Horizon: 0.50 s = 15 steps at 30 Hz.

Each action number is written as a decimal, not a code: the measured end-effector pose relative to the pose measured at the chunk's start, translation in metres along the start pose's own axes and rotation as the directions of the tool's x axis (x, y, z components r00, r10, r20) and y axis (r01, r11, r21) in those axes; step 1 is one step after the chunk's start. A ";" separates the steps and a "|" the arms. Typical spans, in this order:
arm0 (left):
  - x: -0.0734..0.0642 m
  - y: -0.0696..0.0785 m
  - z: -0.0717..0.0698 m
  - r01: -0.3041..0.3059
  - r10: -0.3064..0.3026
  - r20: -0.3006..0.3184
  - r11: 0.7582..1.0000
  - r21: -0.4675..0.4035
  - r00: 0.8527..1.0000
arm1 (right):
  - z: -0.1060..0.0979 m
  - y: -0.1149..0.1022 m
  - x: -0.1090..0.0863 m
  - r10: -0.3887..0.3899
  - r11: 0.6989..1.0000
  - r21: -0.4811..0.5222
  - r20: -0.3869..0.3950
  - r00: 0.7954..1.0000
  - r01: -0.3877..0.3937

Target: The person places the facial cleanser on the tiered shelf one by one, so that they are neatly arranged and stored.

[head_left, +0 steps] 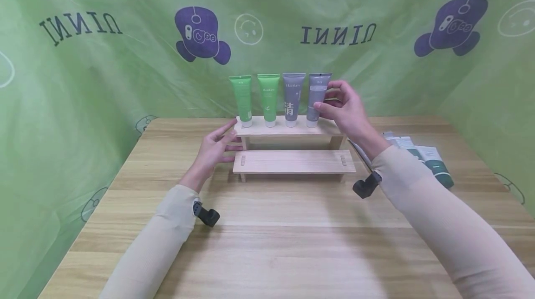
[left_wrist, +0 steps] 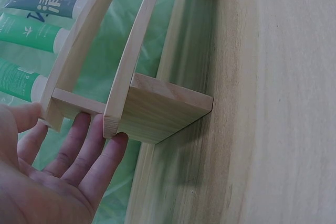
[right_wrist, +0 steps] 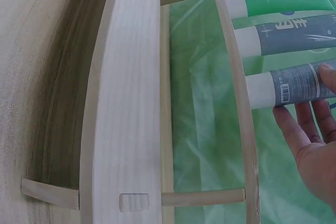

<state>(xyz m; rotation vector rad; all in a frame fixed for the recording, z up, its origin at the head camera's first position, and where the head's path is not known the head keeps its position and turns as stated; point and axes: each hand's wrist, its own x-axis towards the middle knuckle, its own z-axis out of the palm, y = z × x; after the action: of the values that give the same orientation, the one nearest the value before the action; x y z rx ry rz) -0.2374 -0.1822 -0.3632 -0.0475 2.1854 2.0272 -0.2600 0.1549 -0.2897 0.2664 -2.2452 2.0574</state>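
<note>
right hand (head_left: 350, 109), in the head view, holds the rightmost grey tube (head_left: 316, 101) between thumb and fingers; this tube stands upright on the upper board of the wooden rack (head_left: 294, 162), beside another grey tube (head_left: 293, 99) and two green tubes (head_left: 269, 99). its smallest print i cannot read. left hand (head_left: 210, 151), with fingers spread, touches the rack's left end. more tubes (head_left: 435, 165) lie on the table (head_left: 267, 243), partly hidden behind the beige right sleeve (head_left: 414, 187).

in the left wrist view, the green tubes are cut off by the border; the rack's pale boards look flat, with straight grain.

in the right wrist view, the thumb and the held tube's upper end run out of sight; its white cap (right_wrist: 260, 91) is round and smooth, and wrinkled green cloth (right_wrist: 199, 103) hangs behind.
</note>
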 end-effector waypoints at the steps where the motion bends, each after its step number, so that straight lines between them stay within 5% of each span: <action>1: 0.000 0.000 0.000 0.001 -0.001 0.000 1.000 0.001 1.000 | 0.000 0.000 0.000 -0.003 1.000 -0.006 -0.001 1.000 0.003; 15: 0.000 0.001 0.001 -0.002 0.002 0.002 1.000 0.004 1.000 | 0.001 0.002 0.000 -0.014 0.998 -0.066 -0.016 1.000 0.013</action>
<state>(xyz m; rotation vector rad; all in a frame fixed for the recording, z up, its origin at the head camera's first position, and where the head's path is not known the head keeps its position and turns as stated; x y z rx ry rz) -0.2375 -0.1815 -0.3624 -0.0426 2.1894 2.0226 -0.2605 0.1541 -0.2913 0.2585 -2.2900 1.9670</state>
